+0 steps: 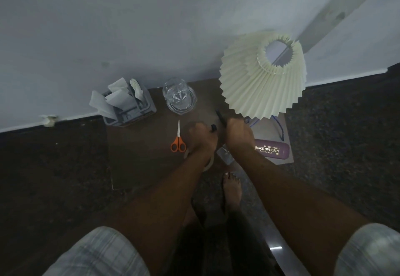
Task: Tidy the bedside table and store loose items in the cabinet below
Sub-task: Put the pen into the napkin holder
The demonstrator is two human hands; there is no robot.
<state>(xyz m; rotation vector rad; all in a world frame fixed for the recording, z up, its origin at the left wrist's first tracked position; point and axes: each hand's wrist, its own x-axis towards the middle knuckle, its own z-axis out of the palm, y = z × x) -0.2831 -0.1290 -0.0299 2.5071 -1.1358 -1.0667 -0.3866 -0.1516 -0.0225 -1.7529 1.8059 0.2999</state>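
Both hands hover over the middle of the brown bedside table [140,145]. My right hand [239,133] grips a black pen [220,118] that points up and away. My left hand [202,138] holds a small black cap [213,127] close to the pen's lower end. Orange-handled scissors [178,140] lie left of my left hand. A tape roll [208,163] lies partly hidden under my left wrist. A small clear item [224,154] lies between my forearms. To the right lies a purple spectacle case [272,150], with spectacles [279,128] behind it.
A pleated cream lamp [264,76] stands at the table's back right. A clear glass [178,96] sits at the back centre, and a grey holder with papers [125,104] at the back left. My bare foot [231,191] is on the dark floor in front.
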